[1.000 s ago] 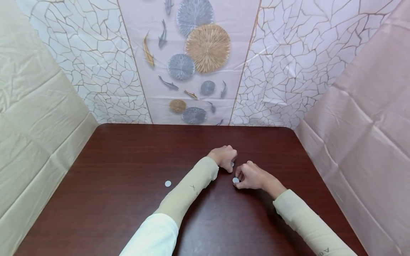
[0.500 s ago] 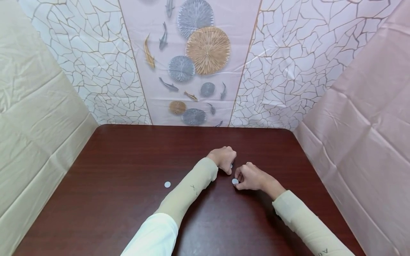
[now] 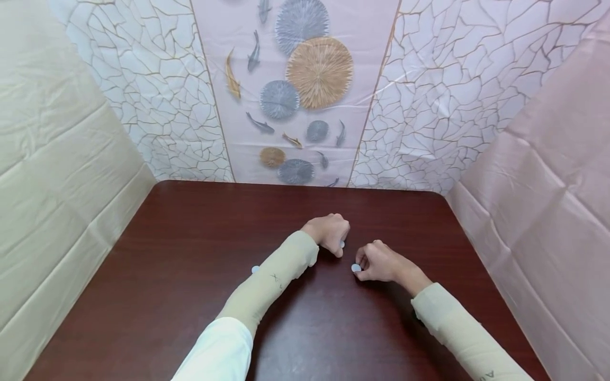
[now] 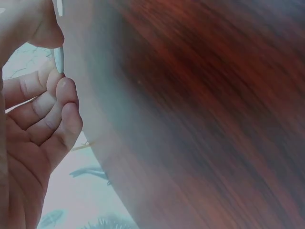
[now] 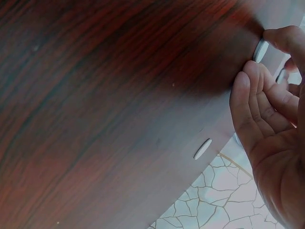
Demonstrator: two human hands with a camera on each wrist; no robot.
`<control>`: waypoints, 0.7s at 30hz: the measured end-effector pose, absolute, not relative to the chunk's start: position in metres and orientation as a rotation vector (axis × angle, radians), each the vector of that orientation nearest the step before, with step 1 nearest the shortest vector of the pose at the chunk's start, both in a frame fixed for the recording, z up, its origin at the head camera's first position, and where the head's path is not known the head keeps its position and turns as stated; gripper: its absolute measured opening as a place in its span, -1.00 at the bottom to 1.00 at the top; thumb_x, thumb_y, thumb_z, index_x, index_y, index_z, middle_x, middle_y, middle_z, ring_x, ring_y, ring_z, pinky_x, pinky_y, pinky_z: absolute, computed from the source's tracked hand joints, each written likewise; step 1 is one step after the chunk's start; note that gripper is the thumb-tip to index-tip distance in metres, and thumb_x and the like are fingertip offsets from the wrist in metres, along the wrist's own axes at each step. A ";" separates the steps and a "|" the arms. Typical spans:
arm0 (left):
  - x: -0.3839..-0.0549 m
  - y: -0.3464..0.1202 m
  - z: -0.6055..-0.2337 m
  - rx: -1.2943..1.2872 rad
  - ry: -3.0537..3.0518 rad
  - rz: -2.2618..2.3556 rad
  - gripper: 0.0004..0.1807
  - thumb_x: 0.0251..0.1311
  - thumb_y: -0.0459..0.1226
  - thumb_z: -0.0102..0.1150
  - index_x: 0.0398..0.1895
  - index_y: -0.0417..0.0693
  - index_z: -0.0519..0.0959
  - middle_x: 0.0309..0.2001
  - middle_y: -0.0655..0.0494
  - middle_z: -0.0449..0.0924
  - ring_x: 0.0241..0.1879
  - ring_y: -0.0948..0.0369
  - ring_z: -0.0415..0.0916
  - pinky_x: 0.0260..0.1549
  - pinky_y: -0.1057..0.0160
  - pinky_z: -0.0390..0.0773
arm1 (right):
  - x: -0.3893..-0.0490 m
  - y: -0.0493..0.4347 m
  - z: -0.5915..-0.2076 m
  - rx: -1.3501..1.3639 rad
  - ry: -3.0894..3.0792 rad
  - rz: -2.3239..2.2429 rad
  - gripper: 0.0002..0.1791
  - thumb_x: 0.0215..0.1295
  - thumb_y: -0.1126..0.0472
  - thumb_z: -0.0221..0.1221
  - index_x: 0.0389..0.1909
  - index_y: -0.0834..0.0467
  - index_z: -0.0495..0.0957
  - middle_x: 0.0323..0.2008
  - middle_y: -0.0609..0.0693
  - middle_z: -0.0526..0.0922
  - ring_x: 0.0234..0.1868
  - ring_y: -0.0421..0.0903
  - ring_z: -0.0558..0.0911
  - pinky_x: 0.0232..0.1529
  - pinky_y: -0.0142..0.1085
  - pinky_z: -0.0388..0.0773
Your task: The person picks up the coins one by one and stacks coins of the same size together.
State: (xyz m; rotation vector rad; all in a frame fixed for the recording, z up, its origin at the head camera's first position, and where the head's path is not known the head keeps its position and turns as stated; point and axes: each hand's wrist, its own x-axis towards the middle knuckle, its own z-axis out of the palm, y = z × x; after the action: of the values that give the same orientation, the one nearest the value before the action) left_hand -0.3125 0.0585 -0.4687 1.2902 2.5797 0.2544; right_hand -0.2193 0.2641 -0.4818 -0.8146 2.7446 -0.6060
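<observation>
Between thumb and fingertips, my left hand (image 3: 328, 233) pinches a small white disc (image 4: 58, 59), which stands on edge in the left wrist view. Only a sliver of that disc shows in the head view. My right hand (image 3: 381, 263), a little nearer and to the right, pinches a second white disc (image 3: 356, 268) at or just above the table; exact contact is unclear. A gap separates the two hands. A third white disc (image 5: 203, 149) lies flat on the table by itself. In the head view my left sleeve partly covers it.
The dark red-brown wooden table (image 3: 205, 222) has rounded far corners. Patterned cloth (image 3: 305, 132) hangs behind it. Pale cloth walls rise along the left side (image 3: 71, 185) and right side (image 3: 538, 185).
The head view has shifted slightly. My hands are a little farther apart, both still pinching their discs. My left sleeve now partly covers the loose disc, which was fully visible before.
</observation>
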 end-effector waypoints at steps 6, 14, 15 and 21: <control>-0.304 0.042 -0.457 1.301 2.573 0.260 -0.80 0.01 -0.14 0.46 -0.48 0.09 0.57 -0.43 0.23 0.62 -0.46 0.29 0.56 -0.50 0.37 0.48 | -0.220 0.265 -0.482 -0.789 2.727 -0.620 -0.81 0.12 0.18 0.52 -0.34 0.12 0.71 -0.41 -0.13 0.75 -0.39 -0.35 0.66 -0.31 -0.43 0.65; -0.294 0.019 -0.440 1.306 2.589 0.289 -0.82 -0.03 -0.17 0.43 -0.49 0.06 0.57 -0.44 0.23 0.62 -0.44 0.29 0.56 -0.50 0.37 0.48 | -0.222 0.263 -0.482 -0.801 2.739 -0.619 -0.81 0.12 0.18 0.52 -0.36 0.11 0.69 -0.42 -0.12 0.75 -0.39 -0.33 0.66 -0.33 -0.43 0.64; -0.292 0.016 -0.439 1.303 2.597 0.289 -0.82 -0.04 -0.17 0.44 -0.49 0.06 0.58 -0.44 0.23 0.62 -0.44 0.30 0.56 -0.50 0.37 0.48 | -0.222 0.263 -0.482 -0.801 2.739 -0.622 -0.81 0.11 0.18 0.53 -0.37 0.11 0.69 -0.43 -0.13 0.74 -0.40 -0.34 0.65 -0.33 -0.43 0.64; -0.282 -0.005 -0.437 1.283 2.616 0.327 -0.82 -0.06 -0.16 0.43 -0.47 0.06 0.58 -0.44 0.26 0.63 -0.46 0.30 0.57 -0.49 0.38 0.50 | -0.221 0.262 -0.483 -0.765 2.735 -0.625 -0.81 0.10 0.17 0.53 -0.38 0.10 0.69 -0.42 -0.14 0.74 -0.38 -0.32 0.66 -0.32 -0.42 0.64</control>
State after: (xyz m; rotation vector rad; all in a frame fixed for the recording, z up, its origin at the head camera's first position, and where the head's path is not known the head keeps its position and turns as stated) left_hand -0.2823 -0.0046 -0.4371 1.2831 2.6163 0.3274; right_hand -0.2213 0.2623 -0.4830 -0.7653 2.7346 -0.6248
